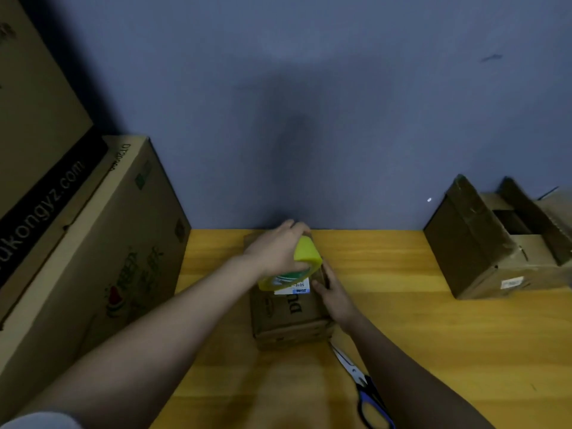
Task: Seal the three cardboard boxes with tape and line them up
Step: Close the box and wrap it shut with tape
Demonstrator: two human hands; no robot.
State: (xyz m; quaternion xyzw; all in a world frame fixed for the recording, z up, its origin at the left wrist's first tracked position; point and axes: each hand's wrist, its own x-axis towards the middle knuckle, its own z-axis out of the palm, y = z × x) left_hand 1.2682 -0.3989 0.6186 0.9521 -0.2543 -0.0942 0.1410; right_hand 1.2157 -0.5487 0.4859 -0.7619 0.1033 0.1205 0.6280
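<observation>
At nine o'clock big cartons (93, 243) stand idle. My left hand (272, 252) has its grip curled round the yellow tape roll (297, 264) over the small box (291, 311) at the table's (402, 335) centre. My right hand (334, 295) lies flat against the box's right side, fingers straight. I'd keep the strip taut along the seam. Scissors (362, 385) lie at five o'clock, an open box (495, 243) at two.

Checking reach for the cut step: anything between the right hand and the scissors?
Nothing visible blocks it. The right hand rests against the small box's right side; the scissors lie on the table just nearer the person, partly under that forearm.
</observation>
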